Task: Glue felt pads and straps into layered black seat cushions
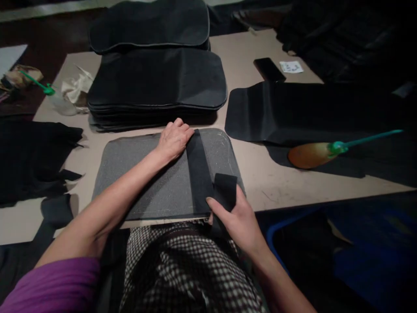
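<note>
A grey panel point(146, 174) with rounded corners lies in front of me, its face speckled. Across its right half runs a black strip point(199, 174) of leather-like material, from the far edge to the near one. My left hand point(174, 138) is closed at the far end of this strip, fingers curled down by the panel's far edge; its fingertips are hidden. At the near right corner, my right hand point(237, 213) grips the folded near part of the strip between thumb and fingers, with a loop standing up above the thumb.
Behind the panel stand stacked black panels point(156, 78). To the right are another black panel point(280, 113), an orange-filled bottle point(309, 155) with a long green nozzle, a phone point(269, 69) and a paper slip point(291, 67). Black pieces point(32, 161) and a clear bottle point(61, 104) lie left.
</note>
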`<state>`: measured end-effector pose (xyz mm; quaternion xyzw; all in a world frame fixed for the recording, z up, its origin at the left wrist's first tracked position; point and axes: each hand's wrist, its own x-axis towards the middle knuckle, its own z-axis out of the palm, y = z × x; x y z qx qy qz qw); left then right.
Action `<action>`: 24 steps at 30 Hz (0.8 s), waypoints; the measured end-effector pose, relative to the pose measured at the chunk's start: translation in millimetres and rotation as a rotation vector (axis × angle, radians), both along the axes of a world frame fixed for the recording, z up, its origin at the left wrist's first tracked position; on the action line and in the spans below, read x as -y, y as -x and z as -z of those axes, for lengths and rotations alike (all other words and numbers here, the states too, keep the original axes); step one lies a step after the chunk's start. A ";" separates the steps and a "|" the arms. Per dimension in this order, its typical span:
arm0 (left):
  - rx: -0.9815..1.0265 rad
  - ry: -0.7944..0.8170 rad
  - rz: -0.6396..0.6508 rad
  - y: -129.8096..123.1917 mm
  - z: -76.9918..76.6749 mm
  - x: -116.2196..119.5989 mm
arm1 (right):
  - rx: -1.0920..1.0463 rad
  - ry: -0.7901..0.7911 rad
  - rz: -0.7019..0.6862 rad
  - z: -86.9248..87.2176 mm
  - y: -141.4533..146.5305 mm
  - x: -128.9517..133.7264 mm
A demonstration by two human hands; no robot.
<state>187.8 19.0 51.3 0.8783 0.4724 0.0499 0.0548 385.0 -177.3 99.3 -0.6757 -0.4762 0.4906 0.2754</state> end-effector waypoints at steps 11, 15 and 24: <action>0.087 0.058 -0.099 8.2 -8.2 24.8 | 0.216 -0.110 -0.141 -0.3 8.7 0.9; 0.093 0.039 -0.076 8.7 -5.7 25.6 | 0.360 -0.121 -0.205 -1.0 13.0 0.6; 0.084 -0.065 -0.009 10.6 1.7 28.2 | 0.775 -0.282 -0.379 11.0 17.9 13.5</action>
